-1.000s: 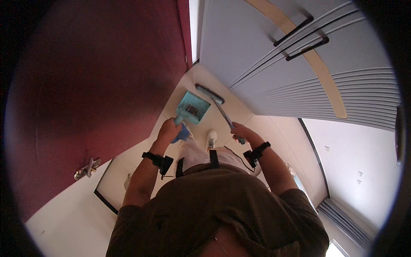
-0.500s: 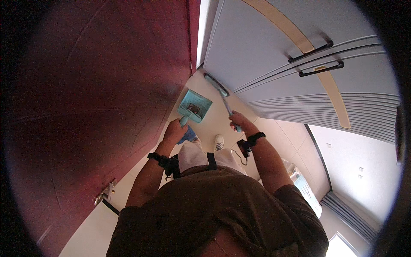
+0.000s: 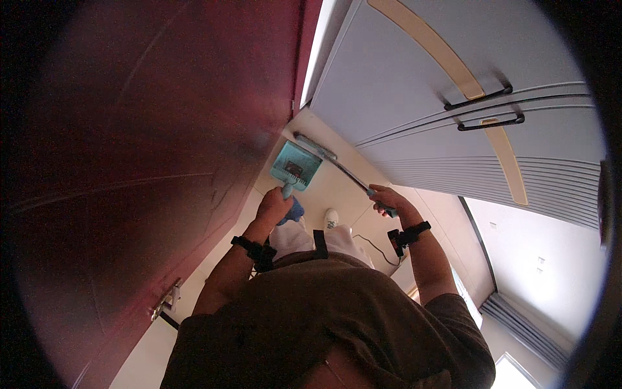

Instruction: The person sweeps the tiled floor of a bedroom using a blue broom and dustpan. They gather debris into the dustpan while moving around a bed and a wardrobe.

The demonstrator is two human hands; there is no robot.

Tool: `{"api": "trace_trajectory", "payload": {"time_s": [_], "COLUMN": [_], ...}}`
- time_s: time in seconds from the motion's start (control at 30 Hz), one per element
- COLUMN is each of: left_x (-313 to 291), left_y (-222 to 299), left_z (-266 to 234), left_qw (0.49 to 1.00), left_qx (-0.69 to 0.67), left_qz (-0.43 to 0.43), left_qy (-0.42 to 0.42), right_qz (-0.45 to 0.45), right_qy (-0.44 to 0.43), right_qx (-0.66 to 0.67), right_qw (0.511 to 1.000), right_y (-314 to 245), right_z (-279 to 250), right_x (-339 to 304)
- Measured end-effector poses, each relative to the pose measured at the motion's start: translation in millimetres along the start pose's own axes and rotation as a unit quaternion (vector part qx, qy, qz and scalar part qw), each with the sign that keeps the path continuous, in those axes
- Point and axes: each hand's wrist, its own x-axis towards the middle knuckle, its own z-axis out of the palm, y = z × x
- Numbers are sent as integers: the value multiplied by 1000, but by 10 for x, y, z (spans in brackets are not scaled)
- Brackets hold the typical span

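My left hand (image 3: 275,206) is closed round the short handle of a teal dustpan (image 3: 313,170), which lies on the pale floor with its open side facing away from me. A row of comb-like teeth stands near its handle end, beside a dark patch in the pan. My right hand (image 3: 391,200) grips the handle of a broom (image 3: 352,176). The broom's bristle head lies on the floor at the dustpan's far edge; whether they touch I cannot tell.
A dark red door (image 3: 162,129) with a metal handle (image 3: 167,299) stands close on the left. Grey cabinet doors (image 3: 414,110) with black pulls rise on the right. My white shoe (image 3: 331,218) is on the floor, and a thin cable (image 3: 379,249) lies near my right wrist.
The broom head has moved left and nearer, from the cabinet base to the dustpan's far edge. My right hand has shifted right and nearer to me. The dustpan has hardly moved.
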Motion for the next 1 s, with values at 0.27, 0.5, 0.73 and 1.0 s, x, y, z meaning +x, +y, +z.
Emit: {"api": "trace_trajectory", "payload": {"time_s": [0.27, 0.5, 0.73, 1.0], "left_x": [-50, -19, -1, 1], "left_y": [48, 42, 18, -21], "left_z": [-64, -52, 24, 37], "left_qw": [999, 1000, 1000, 999], "left_qx": [-33, -15, -3, 2], "left_qz": [26, 19, 28, 38], "left_qy": [7, -10, 9, 27], "right_qz": [-110, -116, -84, 2], "right_qy": [15, 37, -37, -31], "right_qx": [-12, -203, -286, -141], "right_qw": [994, 972, 954, 990], "right_y": [-428, -180, 193, -8], "right_z": [338, 706, 340, -98], "right_x": [876, 1068, 443, -235]}}
